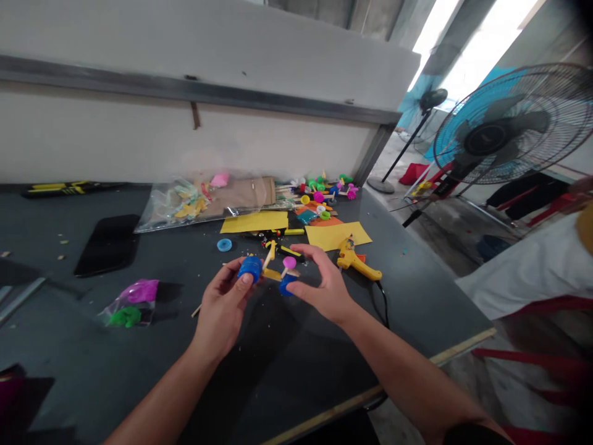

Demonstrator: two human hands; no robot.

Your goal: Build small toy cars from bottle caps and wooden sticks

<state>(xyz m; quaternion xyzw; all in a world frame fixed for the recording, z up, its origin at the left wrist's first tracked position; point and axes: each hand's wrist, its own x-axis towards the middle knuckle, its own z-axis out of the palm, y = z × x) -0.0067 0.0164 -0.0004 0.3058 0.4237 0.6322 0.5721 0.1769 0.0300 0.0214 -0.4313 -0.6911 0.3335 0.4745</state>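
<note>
Left hand (227, 306) pinches the blue cap end (250, 269) of a small stick model (272, 274) above the bench (176, 364); its long axis runs left to right, blue ends outermost, and the right hand (327, 287) curls, thumb touching the right end.

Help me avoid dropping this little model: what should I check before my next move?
1. Left hand pinching the blue plastic cylinder: ok.
2. Right hand holding the round blue plastic part firmly: cannot tell; the thumb is at it.
3. Joints of the yellow stick frame set: cannot tell.
4. Yellow plastic glue gun out of both hands: ok, lying on the dark tabletop.
5. Glue gun cool: cannot tell.
6. Space just behind the model free: not ok, black-and-yellow tool there.
</note>
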